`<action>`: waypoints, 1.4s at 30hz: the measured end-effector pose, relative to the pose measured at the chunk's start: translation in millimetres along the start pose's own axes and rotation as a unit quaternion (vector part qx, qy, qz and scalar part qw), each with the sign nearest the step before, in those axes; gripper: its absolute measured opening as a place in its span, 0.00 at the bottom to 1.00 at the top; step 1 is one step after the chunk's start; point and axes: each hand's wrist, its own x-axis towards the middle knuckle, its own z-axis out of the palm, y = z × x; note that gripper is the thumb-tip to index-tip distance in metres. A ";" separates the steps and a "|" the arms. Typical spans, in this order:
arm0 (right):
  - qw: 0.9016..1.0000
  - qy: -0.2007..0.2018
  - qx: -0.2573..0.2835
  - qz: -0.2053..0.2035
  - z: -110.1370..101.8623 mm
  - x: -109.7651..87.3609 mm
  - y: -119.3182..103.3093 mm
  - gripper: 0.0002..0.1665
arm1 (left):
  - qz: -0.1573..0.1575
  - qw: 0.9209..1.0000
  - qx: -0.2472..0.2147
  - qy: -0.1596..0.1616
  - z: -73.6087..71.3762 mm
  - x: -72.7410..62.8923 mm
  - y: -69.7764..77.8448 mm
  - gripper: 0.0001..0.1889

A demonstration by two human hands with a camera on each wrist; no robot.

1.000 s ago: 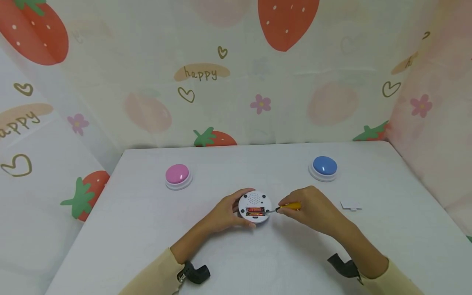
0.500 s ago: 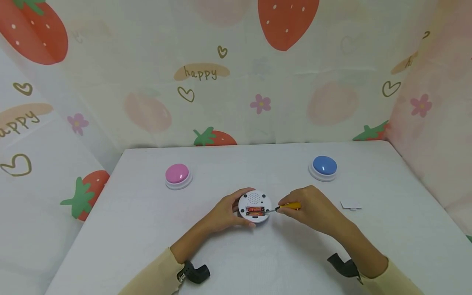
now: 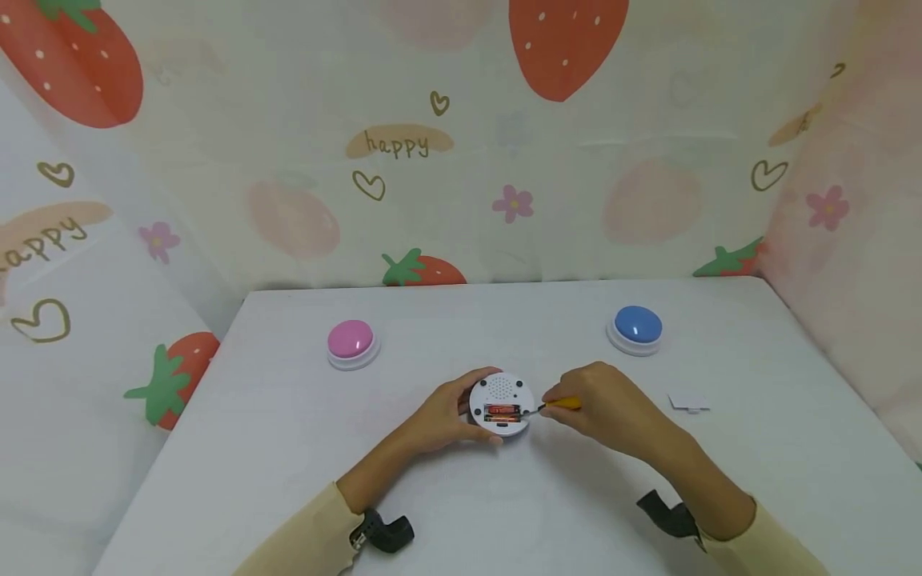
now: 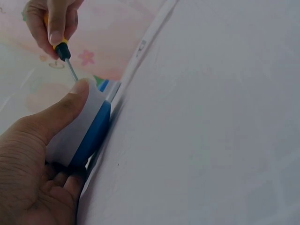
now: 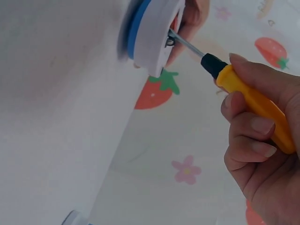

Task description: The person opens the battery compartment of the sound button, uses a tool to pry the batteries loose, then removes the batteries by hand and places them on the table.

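My left hand (image 3: 446,412) grips a round white push button (image 3: 504,389) by its left side, thumb at the near edge. It lies upside down, with its blue dome facing the table in both wrist views. Two orange-and-black batteries (image 3: 502,410) sit in its uncovered compartment. My right hand (image 3: 605,408) holds a screwdriver (image 5: 255,101) with a yellow handle and a black collar, thumb and fingers round the handle. The metal shaft (image 5: 187,45) slants down to the right end of the compartment, its tip beside the lower battery.
A pink push button (image 3: 350,340) stands at the back left and a blue push button (image 3: 637,325) at the back right. To the right of my right hand lies a small white battery cover (image 3: 689,402) on the white table (image 3: 461,512). Strawberry-patterned cloth hangs behind and on both sides.
The screwdriver's handle has turned slightly and my right hand has shifted a little towards the button. The left hand keeps its grip, and the head view has moved slightly.
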 end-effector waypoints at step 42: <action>0.991 0.012 0.120 0.052 11.3 -7.0 17.8 0.07 | -0.003 1.000 0.011 0.007 -0.3 1.4 -2.0 0.53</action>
